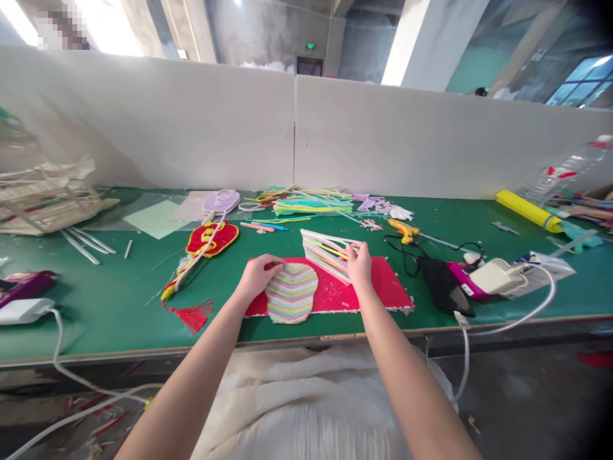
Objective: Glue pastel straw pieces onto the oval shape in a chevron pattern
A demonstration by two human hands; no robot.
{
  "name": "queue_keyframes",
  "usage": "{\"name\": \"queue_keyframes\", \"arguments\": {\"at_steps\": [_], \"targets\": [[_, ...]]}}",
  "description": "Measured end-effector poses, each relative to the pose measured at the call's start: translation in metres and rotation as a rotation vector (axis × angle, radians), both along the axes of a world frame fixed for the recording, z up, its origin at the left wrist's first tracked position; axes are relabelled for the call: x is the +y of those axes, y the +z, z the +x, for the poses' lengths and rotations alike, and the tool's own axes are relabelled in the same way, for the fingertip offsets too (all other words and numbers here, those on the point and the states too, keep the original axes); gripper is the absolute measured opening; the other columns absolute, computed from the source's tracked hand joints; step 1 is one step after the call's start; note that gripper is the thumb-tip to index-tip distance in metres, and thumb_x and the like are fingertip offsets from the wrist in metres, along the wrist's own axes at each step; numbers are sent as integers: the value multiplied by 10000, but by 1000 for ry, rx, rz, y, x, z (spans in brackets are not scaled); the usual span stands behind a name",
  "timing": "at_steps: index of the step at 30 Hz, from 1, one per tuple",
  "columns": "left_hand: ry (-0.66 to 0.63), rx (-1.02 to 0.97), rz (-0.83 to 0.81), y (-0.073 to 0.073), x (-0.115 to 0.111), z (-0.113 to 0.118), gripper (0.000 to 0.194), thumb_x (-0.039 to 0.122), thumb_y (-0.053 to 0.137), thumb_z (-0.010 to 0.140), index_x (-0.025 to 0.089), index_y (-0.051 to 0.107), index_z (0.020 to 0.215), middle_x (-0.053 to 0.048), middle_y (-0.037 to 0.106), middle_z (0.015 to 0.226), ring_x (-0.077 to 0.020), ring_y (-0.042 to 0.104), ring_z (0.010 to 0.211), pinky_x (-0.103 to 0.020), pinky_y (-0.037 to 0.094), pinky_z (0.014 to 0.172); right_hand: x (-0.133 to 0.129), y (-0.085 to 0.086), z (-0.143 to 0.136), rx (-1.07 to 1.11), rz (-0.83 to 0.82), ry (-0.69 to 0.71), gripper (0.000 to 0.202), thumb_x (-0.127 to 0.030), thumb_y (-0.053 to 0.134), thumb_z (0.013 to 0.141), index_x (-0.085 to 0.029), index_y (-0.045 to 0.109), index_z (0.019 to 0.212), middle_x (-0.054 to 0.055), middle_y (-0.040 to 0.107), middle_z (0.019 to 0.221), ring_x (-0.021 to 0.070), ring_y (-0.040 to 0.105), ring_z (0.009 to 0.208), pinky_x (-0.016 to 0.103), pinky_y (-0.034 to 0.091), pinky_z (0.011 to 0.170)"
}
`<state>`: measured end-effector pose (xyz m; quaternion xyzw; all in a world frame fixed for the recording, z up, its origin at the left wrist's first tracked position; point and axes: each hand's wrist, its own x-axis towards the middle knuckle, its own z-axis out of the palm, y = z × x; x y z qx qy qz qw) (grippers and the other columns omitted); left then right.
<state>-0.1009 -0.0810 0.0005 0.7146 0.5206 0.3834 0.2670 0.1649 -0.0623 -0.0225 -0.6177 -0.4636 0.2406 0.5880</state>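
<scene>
A rounded panel of pastel chevron stripes (pixel 292 292) lies partly on a red board (pixel 330 299), its lower end over the board's front edge. My left hand (pixel 260 276) is closed at the panel's upper left edge. To the right, a second, slanted striped piece (pixel 325 257) stands raised off the board, with gaps between some of its strips. My right hand (pixel 359 263) pinches that piece by its right end, thumb and fingers together.
Behind the board lie bundled chenille stems (pixel 311 203) and pens (pixel 263 227). A red tasselled fan (pixel 211 240) lies left. At right are a yellow glue gun (pixel 403 230), a black phone (pixel 446 287) and a white charger (pixel 498 279) with a cable. A pale partition (pixel 191 121) closes the back.
</scene>
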Motion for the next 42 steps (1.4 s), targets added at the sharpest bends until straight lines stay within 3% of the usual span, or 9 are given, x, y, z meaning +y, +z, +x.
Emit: {"name": "queue_keyframes", "arguments": {"at_steps": [6,11,18,23,26,29,32,35,42], "targets": [[42,-32,63,3,-1,0,221,356,581,792,217,724,889,-39,677,914,-193,625,857,-292,449,815,2,1,3,286,-6,57,241,-416,653,712,-240,506,784,16,706,700,212,705,692,290,531,605],[117,-106,63,10,-4,9,253,366,549,817,187,705,906,-64,700,944,-195,631,867,-302,458,833,-1,7,3,553,-9,87,309,-428,677,687,-241,467,814,23,735,756,214,706,638,294,545,497],[-9,-158,-77,30,-9,61,256,380,563,806,188,712,887,-34,732,793,-178,662,749,-239,479,647,-4,17,1,797,23,179,222,-263,665,715,-227,456,781,7,733,770,182,721,760,232,567,538],[-34,-191,-125,26,3,97,161,305,622,744,192,717,808,-20,730,792,-183,644,765,-248,461,679,-5,22,-4,882,-7,284,141,-221,649,714,-208,510,706,28,733,748,176,719,786,227,572,615],[-33,-247,-194,19,14,110,145,295,624,740,174,698,712,-25,707,696,-188,638,717,-269,466,675,-6,24,-6,907,-10,345,151,-262,665,725,-202,537,671,50,742,788,187,714,848,249,570,723],[-23,-353,-287,14,22,117,218,331,590,785,154,668,684,-45,694,664,-179,644,673,-284,494,682,-7,27,-7,923,-15,397,242,-413,634,780,-196,591,683,63,745,823,195,707,881,284,554,809],[-27,-482,-405,15,28,115,366,438,498,864,136,649,723,-80,698,664,-173,662,631,-301,529,679,-7,29,-8,914,-25,454,383,-548,573,804,-189,639,687,70,746,840,200,703,885,304,544,829],[-30,-593,-509,18,30,109,457,519,452,887,126,638,747,-109,700,660,-185,683,641,-310,550,685,-10,30,-12,820,8,493,395,-573,617,760,-192,659,666,65,746,823,212,700,881,323,534,835],[-87,-729,-553,30,34,95,211,312,685,788,110,670,845,-88,727,798,-144,682,687,-262,544,722,-19,31,-19,451,26,605,386,-559,615,762,-201,693,641,52,741,789,197,694,753,319,531,747]]}}
